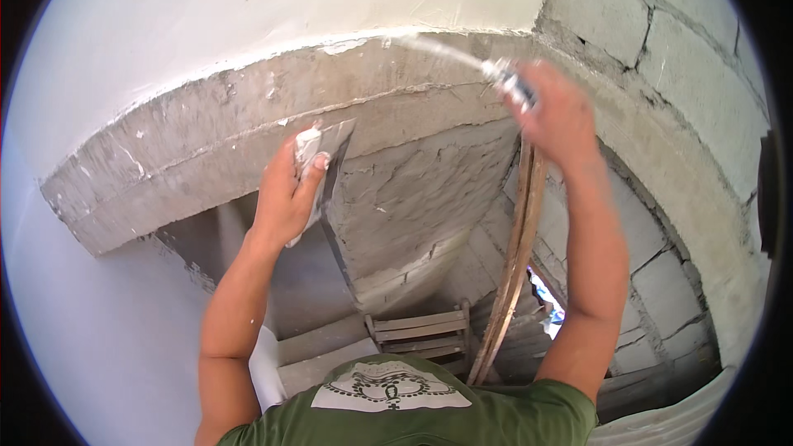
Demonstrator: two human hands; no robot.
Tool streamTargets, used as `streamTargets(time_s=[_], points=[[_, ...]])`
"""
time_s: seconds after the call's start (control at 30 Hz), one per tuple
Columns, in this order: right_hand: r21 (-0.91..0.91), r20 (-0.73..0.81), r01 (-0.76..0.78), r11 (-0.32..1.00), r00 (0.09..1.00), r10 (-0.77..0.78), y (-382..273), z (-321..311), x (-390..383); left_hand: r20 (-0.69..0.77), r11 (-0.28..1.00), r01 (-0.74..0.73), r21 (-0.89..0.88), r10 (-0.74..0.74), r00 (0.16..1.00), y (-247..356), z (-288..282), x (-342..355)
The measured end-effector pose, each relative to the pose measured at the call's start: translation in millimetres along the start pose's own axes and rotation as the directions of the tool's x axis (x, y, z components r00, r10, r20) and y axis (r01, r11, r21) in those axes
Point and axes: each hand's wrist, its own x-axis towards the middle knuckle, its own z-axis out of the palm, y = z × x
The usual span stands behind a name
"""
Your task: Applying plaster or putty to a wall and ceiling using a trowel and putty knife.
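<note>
My left hand holds a flat metal plate smeared with white plaster against the underside of a rough concrete beam. My right hand grips the handle of a putty knife, raised to the upper right. Its thin blade lies along the edge where the beam meets the smooth white plastered surface. Both arms reach upward from the lower edge.
A grey block wall stands at the right. A bent wooden strip leans under my right arm. Below are concrete steps and a wooden pallet. A smooth white wall fills the left.
</note>
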Motion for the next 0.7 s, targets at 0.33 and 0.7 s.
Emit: streamTargets(time_s=[0.33, 0.7], points=[[-0.391, 0.458, 0.300, 0.870, 0.883, -0.099, 15.5, 14.3, 147.5, -0.129, 0.838, 0.538, -0.094, -0.546, 0.828, -135.0, 22.9, -216.1], [-0.419, 0.596, 0.460, 0.783, 0.790, -0.145, -16.2, 22.4, 192.8, -0.249, 0.517, 0.850, -0.105, -0.841, 0.481, -173.7, 40.3, -412.3]])
